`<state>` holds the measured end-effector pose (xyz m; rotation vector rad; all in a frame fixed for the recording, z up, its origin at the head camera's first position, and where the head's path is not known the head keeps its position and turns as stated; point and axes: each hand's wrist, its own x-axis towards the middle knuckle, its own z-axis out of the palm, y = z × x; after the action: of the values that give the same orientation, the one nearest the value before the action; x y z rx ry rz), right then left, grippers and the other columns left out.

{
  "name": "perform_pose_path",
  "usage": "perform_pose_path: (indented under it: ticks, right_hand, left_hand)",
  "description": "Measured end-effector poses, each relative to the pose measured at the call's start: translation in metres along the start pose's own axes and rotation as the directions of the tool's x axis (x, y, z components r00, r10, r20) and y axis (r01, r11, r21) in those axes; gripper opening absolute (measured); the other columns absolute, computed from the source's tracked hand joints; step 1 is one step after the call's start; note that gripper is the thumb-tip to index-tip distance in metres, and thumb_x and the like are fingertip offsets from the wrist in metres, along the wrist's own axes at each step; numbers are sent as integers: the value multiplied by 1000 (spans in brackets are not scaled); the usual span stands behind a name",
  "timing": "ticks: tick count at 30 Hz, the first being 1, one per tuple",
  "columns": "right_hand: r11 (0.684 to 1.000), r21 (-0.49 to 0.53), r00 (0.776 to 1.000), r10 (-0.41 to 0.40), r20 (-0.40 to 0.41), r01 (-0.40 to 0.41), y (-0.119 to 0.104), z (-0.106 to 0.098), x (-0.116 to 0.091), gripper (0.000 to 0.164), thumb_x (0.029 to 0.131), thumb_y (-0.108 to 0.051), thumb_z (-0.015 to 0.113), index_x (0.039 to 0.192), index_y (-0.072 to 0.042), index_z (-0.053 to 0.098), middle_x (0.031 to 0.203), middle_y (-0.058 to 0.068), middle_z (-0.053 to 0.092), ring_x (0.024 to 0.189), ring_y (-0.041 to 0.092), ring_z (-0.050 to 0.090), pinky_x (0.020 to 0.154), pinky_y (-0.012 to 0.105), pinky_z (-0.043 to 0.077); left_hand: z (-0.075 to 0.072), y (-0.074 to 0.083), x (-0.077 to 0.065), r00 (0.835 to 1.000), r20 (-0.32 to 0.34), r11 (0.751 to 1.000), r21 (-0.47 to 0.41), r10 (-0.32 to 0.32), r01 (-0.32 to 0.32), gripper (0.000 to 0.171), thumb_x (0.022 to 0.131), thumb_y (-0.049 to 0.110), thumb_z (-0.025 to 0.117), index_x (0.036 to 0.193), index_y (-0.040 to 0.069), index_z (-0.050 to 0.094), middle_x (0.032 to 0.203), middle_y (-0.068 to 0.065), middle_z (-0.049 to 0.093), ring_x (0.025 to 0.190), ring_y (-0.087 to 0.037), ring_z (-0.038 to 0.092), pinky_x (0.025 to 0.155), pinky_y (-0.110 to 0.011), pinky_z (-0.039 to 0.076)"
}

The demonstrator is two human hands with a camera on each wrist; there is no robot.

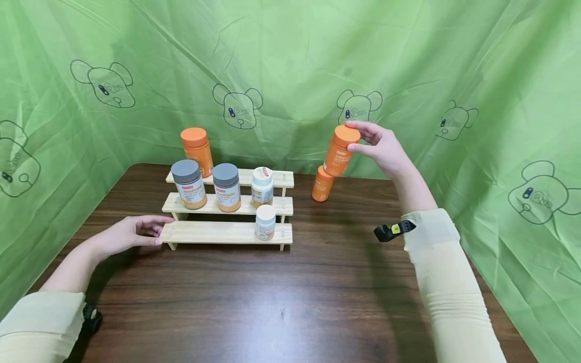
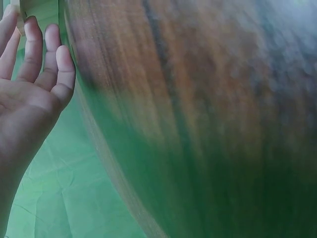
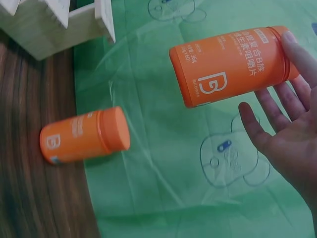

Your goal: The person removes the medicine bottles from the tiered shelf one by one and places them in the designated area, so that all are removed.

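Observation:
My right hand (image 1: 379,148) holds an orange supplement bottle (image 1: 338,156) near its lid, thumb on one side and fingers on the other. The bottle is tilted in the air, above and in front of a second orange bottle (image 3: 81,135) that stands on the table. At the left, my left hand (image 1: 129,236) grips the left end of the lowest tier of a three-tier wooden rack (image 1: 209,233) between thumb and forefinger. Its other fingers are loosely bent in the left wrist view, where only a sliver of the rack shows.
On the rack's top tier stands an orange bottle (image 1: 198,154). Two grey-lidded jars (image 1: 190,190) and a white-capped bottle (image 1: 262,189) are on the middle tier. A small white bottle (image 1: 265,224) occupies the lowest tier's right end. Green cloth (image 1: 290,60) encloses the brown table (image 1: 254,302).

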<state>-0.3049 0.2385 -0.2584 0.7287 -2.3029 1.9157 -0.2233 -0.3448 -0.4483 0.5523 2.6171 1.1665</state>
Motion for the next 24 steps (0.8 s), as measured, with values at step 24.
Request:
perform_pose_path:
  ticks: [24]
  right_hand:
    - [965, -209, 986, 145, -88, -161, 62, -35, -21, 58, 82, -12, 74, 136, -14, 52, 126, -8, 59, 117, 9, 50, 92, 18, 41]
  left_hand:
    - [0, 1, 0, 1000, 0, 1000, 1, 15, -15, 57, 83, 24, 73, 134, 11, 51, 100, -5, 65, 91, -4, 58, 77, -19, 44]
